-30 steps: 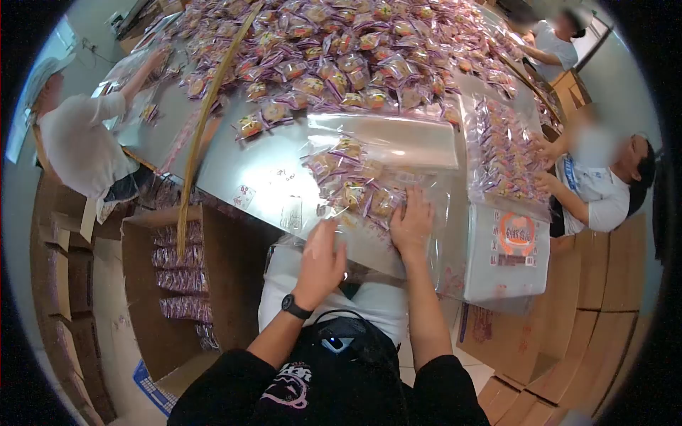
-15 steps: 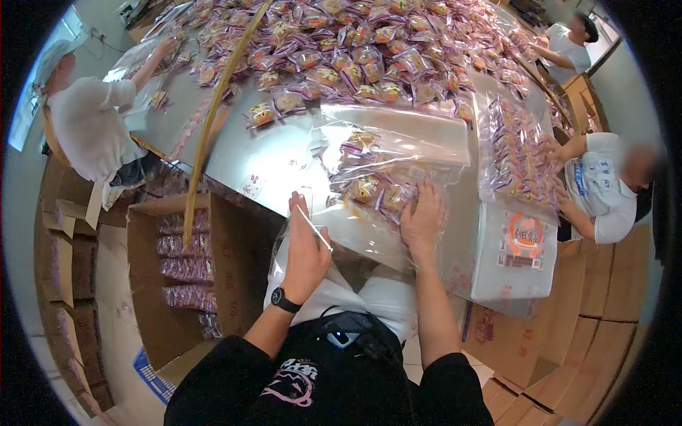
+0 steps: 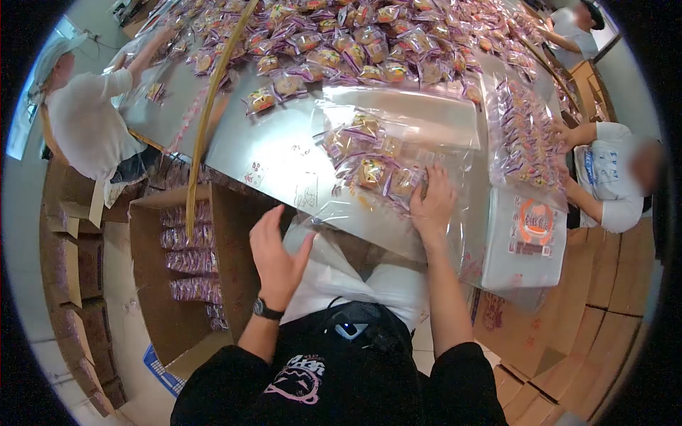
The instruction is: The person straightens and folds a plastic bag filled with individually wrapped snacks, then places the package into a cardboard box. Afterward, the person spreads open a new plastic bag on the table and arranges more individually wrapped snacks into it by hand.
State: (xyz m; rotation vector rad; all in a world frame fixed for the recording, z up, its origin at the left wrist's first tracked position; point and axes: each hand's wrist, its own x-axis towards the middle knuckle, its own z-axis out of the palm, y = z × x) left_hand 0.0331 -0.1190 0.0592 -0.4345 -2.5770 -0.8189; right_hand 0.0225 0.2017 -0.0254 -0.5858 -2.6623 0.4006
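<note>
My left hand (image 3: pixel 278 257) is raised off the table's near edge, thumb and fingers apart, holding nothing. Just beyond its fingertips lies the loose edge of a large clear plastic bag (image 3: pixel 334 245), which hangs toward my lap. My right hand (image 3: pixel 435 202) lies with its fingers stretched out on the bag's right part, beside several wrapped pastries (image 3: pixel 371 172). These pastries, in clear and purple wrappers, sit in a loose cluster at the bag; glare hides which layers of film cover them. A stack of flat clear bags (image 3: pixel 419 113) lies behind the cluster.
Loose wrapped pastries (image 3: pixel 355 50) heap over the metal table (image 3: pixel 249 135). A filled bag (image 3: pixel 522 135) and printed bags (image 3: pixel 522 245) lie right, near a co-worker (image 3: pixel 604 174). An open carton (image 3: pixel 156 298) with packed rows stands left, below a yellow strip (image 3: pixel 206 128). Another person (image 3: pixel 92 121) works left.
My left hand has moved left and down, off the bag's edge, and its fingers have spread. My right hand stays beside the pastries, which now lie more spread out.
</note>
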